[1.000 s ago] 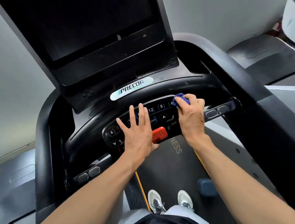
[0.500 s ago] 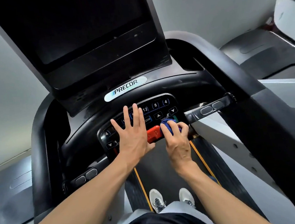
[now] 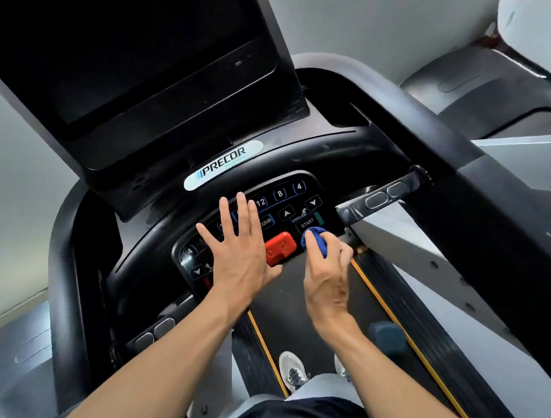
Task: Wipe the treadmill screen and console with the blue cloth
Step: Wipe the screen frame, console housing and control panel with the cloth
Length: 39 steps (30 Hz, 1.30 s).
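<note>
The treadmill's dark screen [image 3: 130,58] rises above a black console [image 3: 296,161] with a button panel [image 3: 283,205]. My left hand [image 3: 237,248] lies flat with straight fingers on the left half of the panel, covering some buttons. My right hand [image 3: 328,270] grips a bunched blue cloth [image 3: 316,238] and holds it against the panel's lower right edge, just under the START button [image 3: 307,222] and right of the red stop button [image 3: 280,246].
A black handlebar [image 3: 385,197] with two oval pads sticks out right of the panel; a matching one [image 3: 155,332] sits lower left. The belt [image 3: 285,307] with orange edge stripes runs below, with my white shoes [image 3: 292,370] on it. A second treadmill [image 3: 489,93] stands at right.
My right hand brought the blue cloth down from the panel's upper right to its lower right edge, near the stop button. My left hand stayed flat on the panel.
</note>
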### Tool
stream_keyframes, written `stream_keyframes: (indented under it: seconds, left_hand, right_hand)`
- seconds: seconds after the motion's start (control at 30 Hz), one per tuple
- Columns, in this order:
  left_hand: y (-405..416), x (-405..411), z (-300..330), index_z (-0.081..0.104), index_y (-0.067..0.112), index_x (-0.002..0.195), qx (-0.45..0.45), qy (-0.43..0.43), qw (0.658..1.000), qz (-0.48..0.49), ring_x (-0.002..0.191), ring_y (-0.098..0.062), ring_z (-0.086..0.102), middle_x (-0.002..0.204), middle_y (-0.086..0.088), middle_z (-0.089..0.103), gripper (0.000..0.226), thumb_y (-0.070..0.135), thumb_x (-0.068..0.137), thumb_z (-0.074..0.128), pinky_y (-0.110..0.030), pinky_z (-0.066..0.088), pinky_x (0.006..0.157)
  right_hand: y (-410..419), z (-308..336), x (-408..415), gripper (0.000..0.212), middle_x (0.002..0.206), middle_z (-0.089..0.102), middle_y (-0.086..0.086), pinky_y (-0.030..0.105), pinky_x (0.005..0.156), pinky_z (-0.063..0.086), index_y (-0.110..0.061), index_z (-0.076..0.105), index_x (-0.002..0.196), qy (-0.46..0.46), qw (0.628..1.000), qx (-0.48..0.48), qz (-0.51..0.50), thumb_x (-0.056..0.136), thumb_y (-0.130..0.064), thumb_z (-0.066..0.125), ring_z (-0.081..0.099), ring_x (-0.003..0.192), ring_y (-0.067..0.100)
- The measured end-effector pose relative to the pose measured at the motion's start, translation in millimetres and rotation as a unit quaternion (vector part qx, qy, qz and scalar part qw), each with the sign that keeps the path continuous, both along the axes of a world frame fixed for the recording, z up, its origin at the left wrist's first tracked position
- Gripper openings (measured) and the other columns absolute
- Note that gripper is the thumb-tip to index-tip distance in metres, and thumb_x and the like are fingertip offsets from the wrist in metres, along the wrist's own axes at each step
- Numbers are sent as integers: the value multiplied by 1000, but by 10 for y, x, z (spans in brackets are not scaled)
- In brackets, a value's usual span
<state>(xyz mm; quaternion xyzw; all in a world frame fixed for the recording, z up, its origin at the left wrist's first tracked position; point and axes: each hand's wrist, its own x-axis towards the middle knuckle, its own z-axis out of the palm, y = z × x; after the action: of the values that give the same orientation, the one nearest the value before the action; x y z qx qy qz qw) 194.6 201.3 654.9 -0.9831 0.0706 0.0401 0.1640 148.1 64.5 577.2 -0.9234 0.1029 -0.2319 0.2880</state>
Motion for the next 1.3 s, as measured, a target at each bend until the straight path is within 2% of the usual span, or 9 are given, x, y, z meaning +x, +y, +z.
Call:
stream_keyframes:
  seconds: [0.2,0.33,0.47,0.63,0.8,0.9,1.0,1.13,1.3]
  left_hand:
    - [6,-1,17,-2,-1,159,2,8,1000,0,152,-49,-10,167,-23,-13,146,89,63,61,-82,24,104]
    - [7,-4,-1,0,0,159,-3,-1,1000,0,152,-48,-11,167,-23,-14,145,87,62,63,-81,24,105]
    - [21,2,-2,0,0,159,-7,2,1000,-3,153,-47,-10,167,-22,-14,144,87,63,63,-80,24,106]
    - [81,1,14,0,3,160,-18,0,1000,-9,155,-40,-9,169,-17,-12,143,89,63,60,-76,21,110]
    - [304,-60,12,-5,2,160,-33,-7,999,-33,157,-29,-11,170,-13,-11,145,90,64,59,-62,16,122]
    - [492,-126,6,5,-3,159,-65,-19,996,-51,157,-29,-4,170,-16,-2,147,84,61,70,-54,17,125]
    - [639,-177,-23,11,-5,158,-105,-30,993,-51,157,-30,2,169,-18,4,144,76,60,79,-50,20,126]
    - [817,-266,-33,16,-3,159,-113,-49,991,-52,157,-30,6,169,-18,10,133,68,65,81,-51,21,125]
    - [936,-358,-41,12,-1,160,-114,-46,992,-29,157,-31,0,169,-17,6,137,70,64,79,-52,19,126]
  right_hand:
    - [-84,127,294,33,123,57,13,34,73,54,-10,69,122,3,992,62,-112,93,4,65,46,102,31]
    - [-81,100,159,35,125,57,13,38,72,55,-10,67,123,-20,999,-22,24,92,4,65,46,102,34]
    - [-186,423,773,29,121,59,7,23,79,37,-13,68,118,-4,996,60,-72,92,-1,65,41,100,28]
    - [-353,266,666,32,119,61,6,30,80,44,-13,67,122,-28,999,-28,-22,92,-1,68,46,95,30]
    - [-219,105,240,32,120,60,8,40,77,52,-9,68,121,1,999,-10,-37,91,1,70,45,99,33]
    - [128,271,333,30,121,61,6,37,75,51,-12,69,118,-23,999,-12,20,91,1,67,46,99,33]
    - [405,426,392,24,120,63,5,36,89,45,-12,69,112,-51,989,-45,134,93,-8,54,46,104,33]
    - [250,420,494,16,114,65,6,38,97,45,-10,69,101,-114,912,-187,346,92,-9,56,53,101,33]
    - [-20,417,527,27,120,65,1,37,90,51,-17,72,108,-60,982,-98,147,90,-11,54,47,111,30]
